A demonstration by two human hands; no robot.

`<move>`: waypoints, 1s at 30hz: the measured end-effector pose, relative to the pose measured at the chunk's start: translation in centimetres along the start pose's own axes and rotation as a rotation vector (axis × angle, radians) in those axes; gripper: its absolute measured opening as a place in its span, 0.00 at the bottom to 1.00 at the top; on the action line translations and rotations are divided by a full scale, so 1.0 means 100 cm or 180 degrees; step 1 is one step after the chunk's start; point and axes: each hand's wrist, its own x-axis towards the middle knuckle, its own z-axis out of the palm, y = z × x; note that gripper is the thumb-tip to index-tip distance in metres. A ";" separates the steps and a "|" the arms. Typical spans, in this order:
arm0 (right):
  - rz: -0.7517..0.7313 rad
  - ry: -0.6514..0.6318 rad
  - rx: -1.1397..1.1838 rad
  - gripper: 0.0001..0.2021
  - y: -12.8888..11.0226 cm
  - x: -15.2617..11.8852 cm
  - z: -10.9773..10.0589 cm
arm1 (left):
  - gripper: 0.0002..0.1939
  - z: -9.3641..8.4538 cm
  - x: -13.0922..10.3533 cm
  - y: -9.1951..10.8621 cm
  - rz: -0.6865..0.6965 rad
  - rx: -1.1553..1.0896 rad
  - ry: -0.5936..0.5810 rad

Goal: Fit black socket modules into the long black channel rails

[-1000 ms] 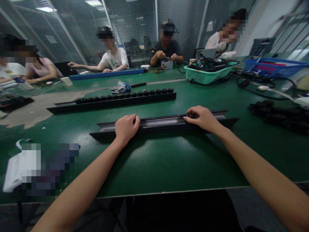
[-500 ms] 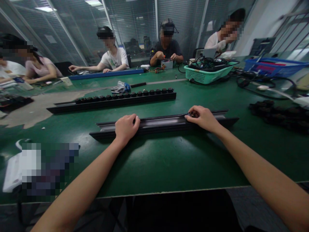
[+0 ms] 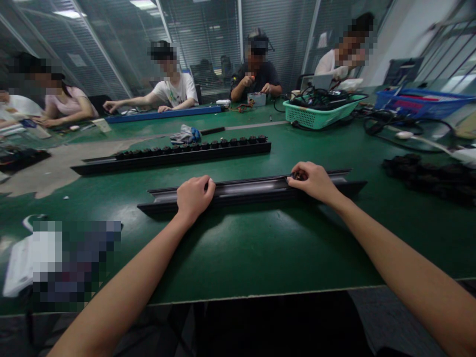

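A long black channel rail (image 3: 253,188) lies across the green table in front of me, its trough facing up. My left hand (image 3: 195,196) is closed around the rail left of its middle, thumb and fingers gripping the walls. Toward the rail's right part, my right hand (image 3: 310,181) holds a small dark round part (image 3: 298,176) at the trough, fingers closed on it; the part is mostly hidden by the fingers. Farther back lies a second black rail (image 3: 178,157) with a row of small black round parts along it.
Black parts (image 3: 427,176) are heaped at the right. A green basket (image 3: 320,116) of cables and a blue basket (image 3: 420,103) stand behind. Grey gloves (image 3: 186,135) lie beyond the second rail. A white box-like thing (image 3: 22,260) is at left. Several people sit across the table (image 3: 260,267).
My hands and the rail stay almost still; the right hand has shifted very slightly right. Across the table, a person in dark clothing has raised one hand, and the person at far left has shifted.
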 end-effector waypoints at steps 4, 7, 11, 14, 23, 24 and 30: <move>0.0042 0.0000 -0.0020 0.10 0.000 0.000 0.000 | 0.21 0.000 -0.001 0.000 0.0016 -0.0026 -0.0001; 0.0058 -0.0025 -0.0032 0.10 0.000 0.000 -0.001 | 0.21 0.000 0.000 0.000 0.0019 -0.0030 0.0000; -0.0014 -0.0111 -0.0079 0.10 0.002 0.002 -0.004 | 0.21 0.000 0.000 0.000 -0.0015 -0.0018 -0.0034; -0.0132 -0.0329 -0.0125 0.11 0.004 0.003 -0.010 | 0.21 -0.001 0.000 0.000 -0.0012 -0.0016 -0.0058; -0.0220 -0.0655 0.0016 0.16 0.011 0.003 -0.015 | 0.21 -0.001 0.000 0.001 0.0006 0.0014 -0.0010; -0.0249 -0.0640 -0.0047 0.16 0.011 0.003 -0.014 | 0.21 -0.001 0.000 0.001 0.0002 0.0030 -0.0016; -0.0388 -0.0442 -0.0647 0.16 0.012 0.002 -0.006 | 0.21 -0.001 0.001 0.002 -0.0012 0.0046 -0.0041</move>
